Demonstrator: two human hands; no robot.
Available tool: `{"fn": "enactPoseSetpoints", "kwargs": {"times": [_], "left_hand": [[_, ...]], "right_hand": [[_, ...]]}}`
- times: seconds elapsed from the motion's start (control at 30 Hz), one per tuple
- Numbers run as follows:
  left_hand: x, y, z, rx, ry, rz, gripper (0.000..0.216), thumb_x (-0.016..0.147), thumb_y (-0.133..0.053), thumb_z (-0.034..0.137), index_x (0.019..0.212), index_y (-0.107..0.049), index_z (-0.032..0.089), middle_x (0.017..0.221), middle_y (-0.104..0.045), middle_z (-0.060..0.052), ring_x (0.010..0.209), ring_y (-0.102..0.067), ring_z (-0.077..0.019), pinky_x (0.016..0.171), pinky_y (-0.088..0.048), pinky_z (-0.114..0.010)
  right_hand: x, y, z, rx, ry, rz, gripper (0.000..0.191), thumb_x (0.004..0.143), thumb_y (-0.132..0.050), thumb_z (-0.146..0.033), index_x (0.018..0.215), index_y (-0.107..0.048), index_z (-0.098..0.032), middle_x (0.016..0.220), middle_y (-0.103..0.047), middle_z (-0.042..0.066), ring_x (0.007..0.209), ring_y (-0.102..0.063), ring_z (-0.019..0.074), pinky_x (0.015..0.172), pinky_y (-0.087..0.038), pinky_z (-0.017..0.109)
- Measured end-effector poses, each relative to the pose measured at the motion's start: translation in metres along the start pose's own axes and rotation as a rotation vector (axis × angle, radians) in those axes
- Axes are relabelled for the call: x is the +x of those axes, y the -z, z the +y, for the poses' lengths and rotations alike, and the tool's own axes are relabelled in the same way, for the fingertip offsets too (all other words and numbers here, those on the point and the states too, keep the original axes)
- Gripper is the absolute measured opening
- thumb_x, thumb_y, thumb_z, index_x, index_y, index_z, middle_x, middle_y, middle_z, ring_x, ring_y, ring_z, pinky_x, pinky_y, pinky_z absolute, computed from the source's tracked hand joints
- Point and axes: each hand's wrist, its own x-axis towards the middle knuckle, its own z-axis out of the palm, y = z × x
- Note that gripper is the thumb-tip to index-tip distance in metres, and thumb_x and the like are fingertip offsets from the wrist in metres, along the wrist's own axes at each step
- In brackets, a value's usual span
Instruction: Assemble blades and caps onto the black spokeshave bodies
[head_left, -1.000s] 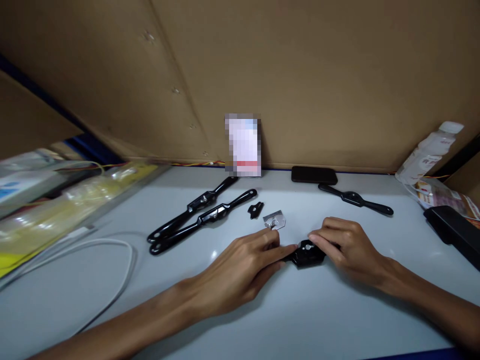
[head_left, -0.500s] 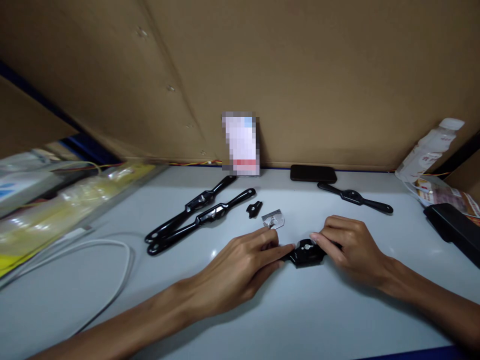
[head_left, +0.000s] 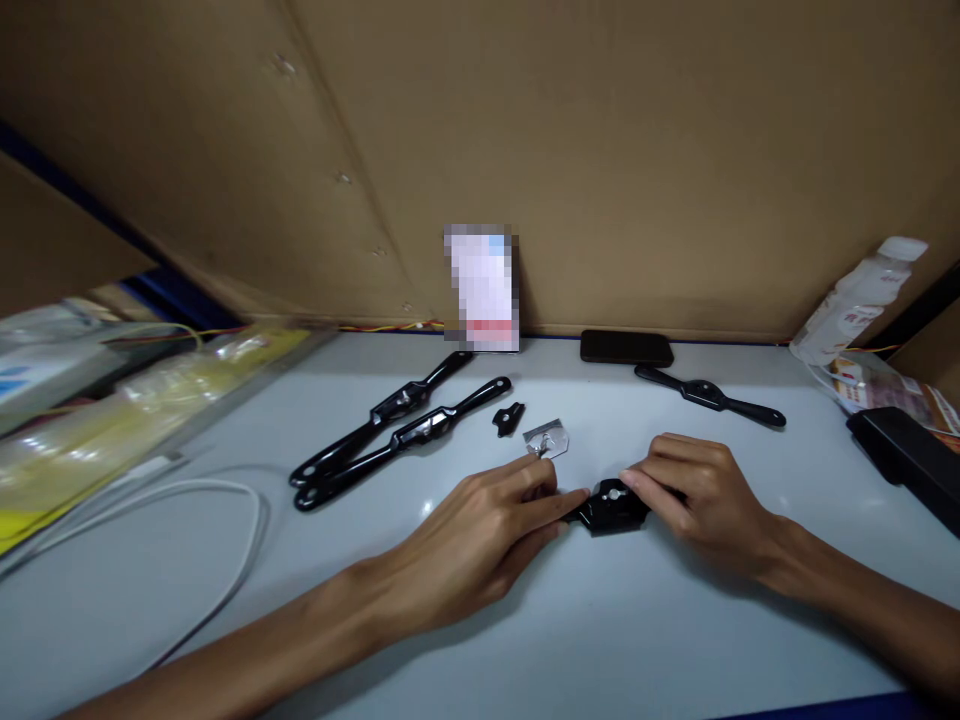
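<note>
A black spokeshave lies low over the grey table, held between both my hands, its middle facing up with a silvery spot at the centre. My left hand closes on its left handle, index finger stretched toward the body. On the right handle my right hand is wrapped, its thumb at the edge of the body. Most of both handles is hidden by fingers. Just beyond my left hand rest a shiny metal blade and a small black cap piece.
Two more spokeshaves lie side by side at left, another at back right. A dark phone, a lit, blurred-out screen and a bottle stand along the cardboard wall. A white cable loops at left; a black object sits right.
My right thumb has shifted very slightly on the spokeshave. Otherwise hands and objects keep their places.
</note>
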Motion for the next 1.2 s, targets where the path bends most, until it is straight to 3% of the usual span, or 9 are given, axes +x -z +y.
{"fn": "enactPoseSetpoints", "kwargs": {"times": [0.23, 0.47, 0.67, 0.87, 1.07, 1.2], "left_hand": [[0.0012, -0.0004, 0.0004, 0.003, 0.000, 0.003, 0.038, 0.102, -0.046, 0.015, 0.136, -0.064, 0.018, 0.092, -0.063, -0.007, 0.079, -0.060, -0.0194, 0.065, -0.055, -0.032], [0.0008, -0.0002, 0.0001, 0.017, -0.003, 0.003, 0.038, 0.103, -0.044, 0.016, 0.136, -0.063, 0.018, 0.092, -0.063, -0.007, 0.079, -0.060, -0.0199, 0.065, -0.054, -0.032], [0.0018, 0.0003, 0.0008, 0.024, 0.000, 0.002, 0.038, 0.103, -0.044, 0.016, 0.135, -0.064, 0.019, 0.091, -0.063, -0.006, 0.078, -0.059, -0.0188, 0.065, -0.053, -0.031], [0.0015, -0.0005, 0.0004, 0.029, -0.003, -0.006, 0.038, 0.103, -0.042, 0.016, 0.135, -0.063, 0.017, 0.091, -0.062, -0.007, 0.079, -0.058, -0.0198, 0.065, -0.053, -0.032], [0.0014, -0.0006, 0.0002, 0.020, 0.000, -0.009, 0.038, 0.103, -0.044, 0.016, 0.136, -0.062, 0.017, 0.093, -0.062, -0.007, 0.080, -0.059, -0.0204, 0.065, -0.053, -0.032], [0.0011, -0.0003, 0.0002, 0.013, 0.000, -0.012, 0.037, 0.104, -0.042, 0.016, 0.134, -0.064, 0.018, 0.092, -0.062, -0.007, 0.079, -0.058, -0.0201, 0.066, -0.053, -0.033]], "right_hand": [[-0.0016, -0.0019, -0.0050, 0.115, 0.063, -0.032, 0.047, 0.106, -0.048, -0.029, 0.064, -0.067, -0.018, 0.060, -0.055, 0.001, 0.059, -0.048, 0.0130, 0.056, -0.038, 0.029], [-0.0004, -0.0005, -0.0048, 0.069, 0.072, -0.026, 0.039, 0.107, -0.048, -0.029, 0.084, -0.078, -0.016, 0.064, -0.057, 0.001, 0.059, -0.050, 0.0130, 0.056, -0.038, 0.029], [-0.0008, 0.0003, -0.0037, 0.070, 0.106, -0.047, 0.048, 0.107, -0.047, -0.029, 0.066, -0.071, -0.017, 0.061, -0.055, 0.001, 0.058, -0.048, 0.0126, 0.055, -0.038, 0.029], [0.0001, 0.0003, -0.0051, 0.045, 0.121, -0.057, 0.040, 0.108, -0.045, -0.030, 0.092, -0.078, -0.016, 0.064, -0.059, 0.002, 0.059, -0.051, 0.0134, 0.056, -0.038, 0.029], [0.0005, 0.0012, -0.0043, 0.026, 0.144, -0.055, 0.050, 0.107, -0.046, -0.029, 0.066, -0.070, -0.017, 0.060, -0.056, 0.002, 0.057, -0.048, 0.0129, 0.054, -0.036, 0.029], [-0.0001, 0.0007, -0.0059, 0.021, 0.155, -0.083, 0.044, 0.109, -0.044, -0.031, 0.084, -0.077, -0.017, 0.065, -0.061, 0.002, 0.060, -0.051, 0.0135, 0.057, -0.039, 0.029]]}}
